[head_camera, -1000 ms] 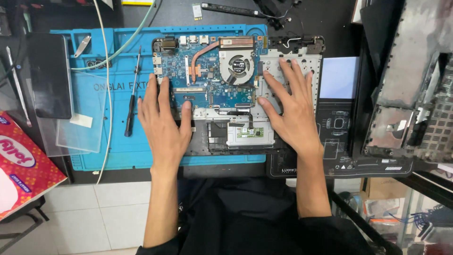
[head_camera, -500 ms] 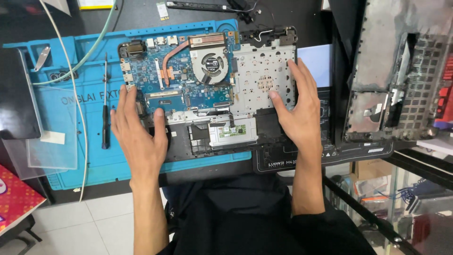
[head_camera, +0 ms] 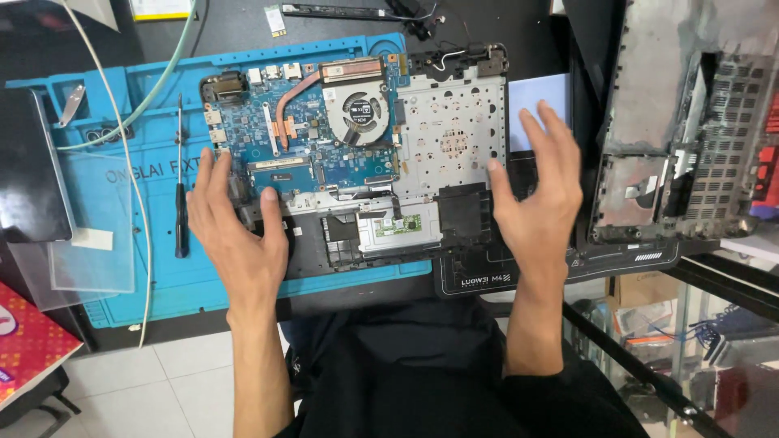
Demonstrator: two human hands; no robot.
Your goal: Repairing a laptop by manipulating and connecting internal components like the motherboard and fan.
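Note:
An opened laptop base (head_camera: 454, 138) lies on a blue work mat (head_camera: 146, 268), showing a blue motherboard (head_camera: 276, 138), a copper heat pipe and a round fan (head_camera: 361, 109). My left hand (head_camera: 235, 235) rests flat on the base's lower left corner, fingers spread, thumb next to the board's edge. My right hand (head_camera: 540, 199) hovers just off the base's right edge, fingers spread and holding nothing. A silver touchpad plate (head_camera: 398, 227) sits between the hands.
A black screwdriver (head_camera: 180, 203) lies on the mat left of my left hand. A removed laptop cover (head_camera: 682, 138) stands at the right on a black mat (head_camera: 617, 259). A clear plastic sheet (head_camera: 89, 235), white cable (head_camera: 130, 162) and red box (head_camera: 32, 341) lie at the left.
My right hand has lifted off the laptop's right side and moved outward to the right. My left hand stays on the lower left corner. The camera view shifted a little.

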